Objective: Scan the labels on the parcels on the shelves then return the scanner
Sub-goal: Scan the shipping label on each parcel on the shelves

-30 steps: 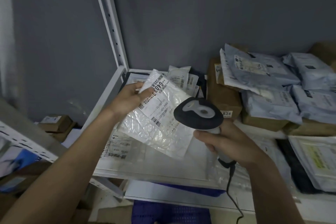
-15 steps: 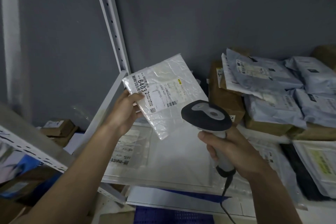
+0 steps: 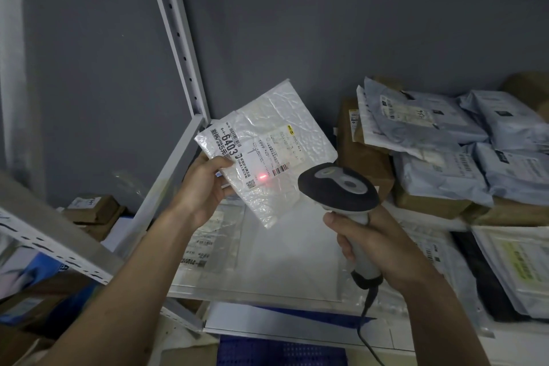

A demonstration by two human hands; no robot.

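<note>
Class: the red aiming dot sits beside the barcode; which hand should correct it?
Probably the right hand: it grips the scanner, whose red dot lands left of the barcode.

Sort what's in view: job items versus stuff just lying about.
In the job: white bubble mailer, held by left hand; scanner, gripped by right hand; blue-grey parcels on the shelf.
Lying about: small cardboard boxes; blue crate.

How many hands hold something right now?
2. The left hand grips the white parcel at its left edge; the right hand grips the scanner by its handle.
</note>
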